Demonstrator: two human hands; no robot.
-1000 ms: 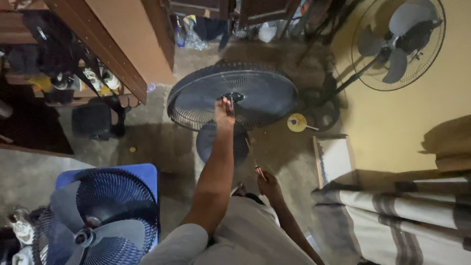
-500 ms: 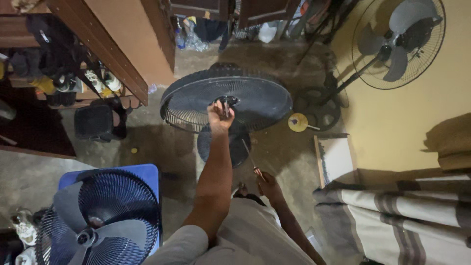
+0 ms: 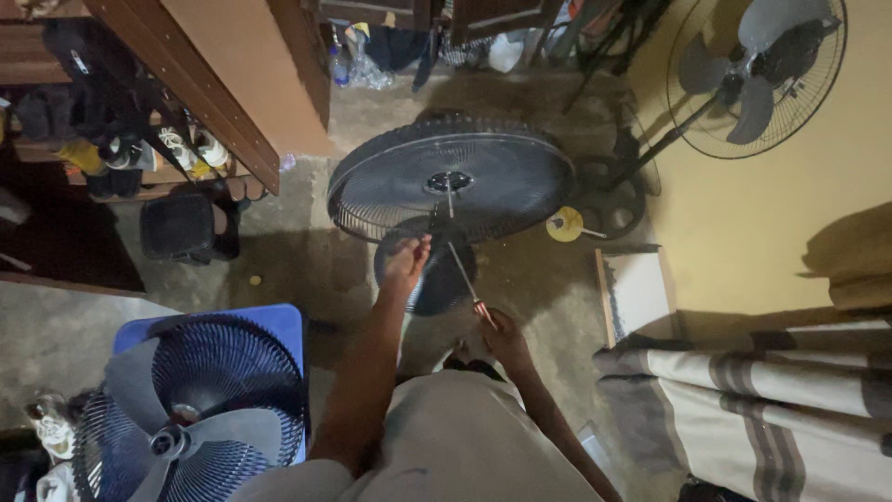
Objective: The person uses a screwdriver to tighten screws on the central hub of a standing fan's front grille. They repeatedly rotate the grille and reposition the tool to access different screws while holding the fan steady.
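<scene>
Dim concrete floor [image 3: 307, 270] at centre frame carries the fan [image 3: 452, 177]. Right hand [image 3: 502, 336] grips a screwdriver [image 3: 462, 270]; left hand [image 3: 407, 260], loosely open, empty, sits beside its grille, where a slip could jab fingers.

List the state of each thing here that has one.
Fan grille: lying flat over its round base, blades not visible.
Screwdriver: held in the right hand, tip pointing at the grille's hub.
Left hand: empty, fingers spread near the grille's rim.
Grey fan: guard on, blades sharp, seemingly not spinning.
Blue fan: on its back, front guard off, blades bare.
</scene>
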